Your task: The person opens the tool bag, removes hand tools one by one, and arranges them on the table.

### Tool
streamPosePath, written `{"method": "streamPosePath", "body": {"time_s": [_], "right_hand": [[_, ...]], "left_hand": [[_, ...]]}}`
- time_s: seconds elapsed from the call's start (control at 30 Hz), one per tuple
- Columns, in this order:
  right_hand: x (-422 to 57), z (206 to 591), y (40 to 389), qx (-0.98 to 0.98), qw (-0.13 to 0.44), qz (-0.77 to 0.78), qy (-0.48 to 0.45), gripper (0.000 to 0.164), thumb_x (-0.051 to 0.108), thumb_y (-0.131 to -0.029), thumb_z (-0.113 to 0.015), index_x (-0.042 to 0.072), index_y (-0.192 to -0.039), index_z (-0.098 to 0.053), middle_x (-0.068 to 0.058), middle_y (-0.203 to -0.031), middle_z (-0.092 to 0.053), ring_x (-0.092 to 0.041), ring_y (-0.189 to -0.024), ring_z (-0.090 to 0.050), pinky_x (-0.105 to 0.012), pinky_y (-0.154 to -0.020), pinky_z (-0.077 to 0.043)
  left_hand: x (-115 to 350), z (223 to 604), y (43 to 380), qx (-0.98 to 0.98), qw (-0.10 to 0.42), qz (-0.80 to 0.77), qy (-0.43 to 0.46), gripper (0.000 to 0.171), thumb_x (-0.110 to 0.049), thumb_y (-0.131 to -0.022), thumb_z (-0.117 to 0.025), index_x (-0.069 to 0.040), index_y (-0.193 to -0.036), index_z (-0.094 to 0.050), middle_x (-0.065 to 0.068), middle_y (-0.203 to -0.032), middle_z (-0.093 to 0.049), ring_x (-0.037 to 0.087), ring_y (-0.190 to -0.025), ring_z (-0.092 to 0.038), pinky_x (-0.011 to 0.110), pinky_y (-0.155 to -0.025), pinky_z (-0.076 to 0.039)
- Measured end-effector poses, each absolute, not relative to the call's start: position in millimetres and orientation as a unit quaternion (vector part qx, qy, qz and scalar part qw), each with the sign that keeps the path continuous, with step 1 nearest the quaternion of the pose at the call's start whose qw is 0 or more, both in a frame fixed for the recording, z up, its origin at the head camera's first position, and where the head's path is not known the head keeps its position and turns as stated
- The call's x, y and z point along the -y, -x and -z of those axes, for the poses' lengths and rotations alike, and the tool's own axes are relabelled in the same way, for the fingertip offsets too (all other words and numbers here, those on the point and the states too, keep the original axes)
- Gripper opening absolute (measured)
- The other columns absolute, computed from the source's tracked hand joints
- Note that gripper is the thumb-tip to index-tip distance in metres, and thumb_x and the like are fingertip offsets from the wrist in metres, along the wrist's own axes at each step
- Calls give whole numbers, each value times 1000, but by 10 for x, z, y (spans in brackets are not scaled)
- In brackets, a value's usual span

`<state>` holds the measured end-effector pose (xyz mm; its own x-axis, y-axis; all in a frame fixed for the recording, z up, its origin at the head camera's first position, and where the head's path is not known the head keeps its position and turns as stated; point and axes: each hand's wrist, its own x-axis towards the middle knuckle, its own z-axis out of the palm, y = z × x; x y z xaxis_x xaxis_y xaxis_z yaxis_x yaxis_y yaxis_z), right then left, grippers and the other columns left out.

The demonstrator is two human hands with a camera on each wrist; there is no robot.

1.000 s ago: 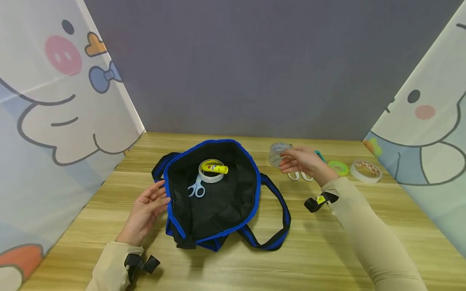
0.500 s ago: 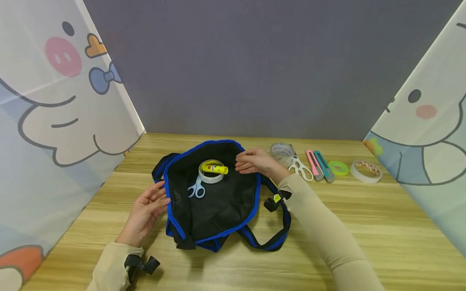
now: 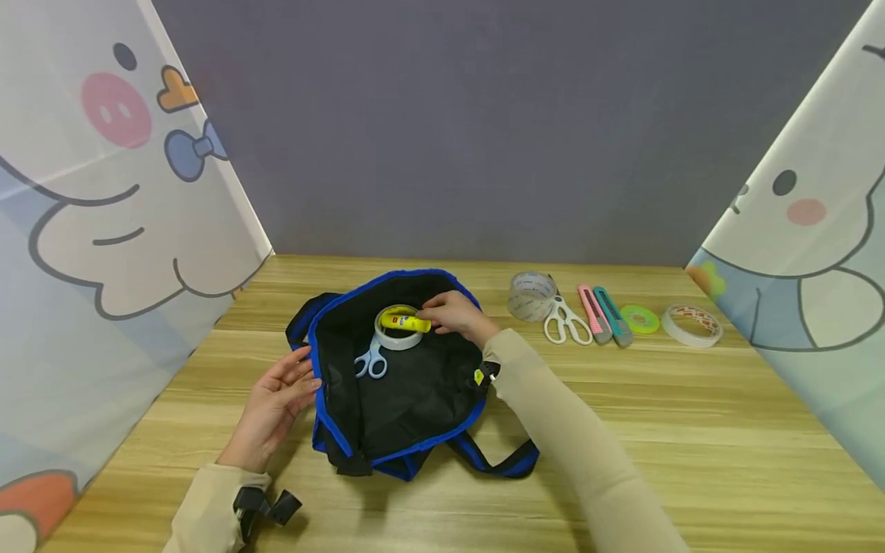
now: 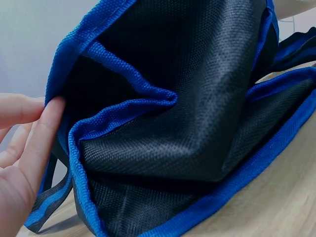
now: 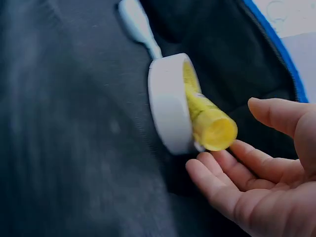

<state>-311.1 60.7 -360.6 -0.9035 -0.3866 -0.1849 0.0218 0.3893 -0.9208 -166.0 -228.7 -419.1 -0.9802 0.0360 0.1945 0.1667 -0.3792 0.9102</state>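
Observation:
A black bag with blue trim [image 3: 415,403] lies with its mouth facing up. My left hand [image 3: 271,403] pinches its left rim, thumb inside and fingers outside, as the left wrist view confirms. Inside the bag a yellow glue stick [image 3: 401,320] rests in a white tape roll [image 3: 397,343], beside light-blue scissors [image 3: 375,352] whose blades are hidden. My right hand [image 3: 452,313] reaches into the bag at the glue stick's end. In the right wrist view its fingers lie just below the glue stick [image 5: 207,118], and the thumb stands apart from it.
On the table right of the bag stand a clear tape roll [image 3: 531,309], white scissors [image 3: 563,315], pink [image 3: 594,313] and teal [image 3: 612,316] utility knives, a green tape roll [image 3: 631,319] and another white tape roll [image 3: 681,334]. A bag strap [image 3: 508,465] loops over the table.
My right hand has moved left from the clear tape roll, over the bag's right rim and into the bag to the glue stick. The left hand has kept its place.

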Motion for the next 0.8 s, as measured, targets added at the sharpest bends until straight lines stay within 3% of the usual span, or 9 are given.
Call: {"method": "streamPosePath", "body": {"time_s": [0.23,0.43,0.8], "right_hand": [[-550,3685,3126,-820,194,529,105,38,15,-95,-67,-9,-124,-64,-15,-101,-66,-27,-84,-65,-40,-83,-58],[-540,3714,3118,-802,224,546,90,34,12,-94,-68,-12,-119,-65,-13,-87,-66,-17,-65,-65,-36,-74,-60],[-550,3762,3185,-732,288,616,44,34,3,-96,-64,-16,-124,-59,-17,-81,-67,-19,-64,-68,-35,-71,-61]], "left_hand": [[2281,4205,1674,549,40,829,99,53,19,-93,-52,-22,-122,-69,-1,-109,-71,11,-93,-70,24,-74,-58],[2281,4208,1671,548,41,830,101,54,19,-93,-52,-22,-123,-69,-1,-109,-71,11,-92,-69,24,-74,-58],[2288,4207,1673,547,38,831,94,53,19,-93,-53,-23,-122,-69,-2,-109,-71,11,-94,-69,23,-74,-58]]}}
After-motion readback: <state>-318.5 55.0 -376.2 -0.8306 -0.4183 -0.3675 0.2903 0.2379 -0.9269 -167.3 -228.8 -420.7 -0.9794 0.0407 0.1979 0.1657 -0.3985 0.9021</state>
